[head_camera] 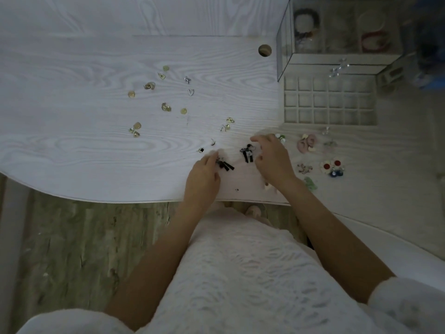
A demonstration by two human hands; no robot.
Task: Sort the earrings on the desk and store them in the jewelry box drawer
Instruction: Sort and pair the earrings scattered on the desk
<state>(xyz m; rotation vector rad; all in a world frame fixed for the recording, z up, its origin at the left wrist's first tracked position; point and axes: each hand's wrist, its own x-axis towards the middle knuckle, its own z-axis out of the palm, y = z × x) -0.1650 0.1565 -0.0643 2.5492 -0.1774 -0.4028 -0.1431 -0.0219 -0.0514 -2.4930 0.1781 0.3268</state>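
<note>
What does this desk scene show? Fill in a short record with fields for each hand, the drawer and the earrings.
left hand: fingertips on a black tassel earring
right hand: fingers curled above the desk, grip unclear
second black tassel earring: between the hands
drawer: pulled open, its visible compartments bare
gold earrings: scattered on the desk

The light in the room is dim and bluish — a little cold. The desk point(96, 56) is white with a strong wood-grain pattern, and it has a round cable hole point(265, 50) near the back. Below its front edge is a worn, grey-green plank floor point(79, 239).
</note>
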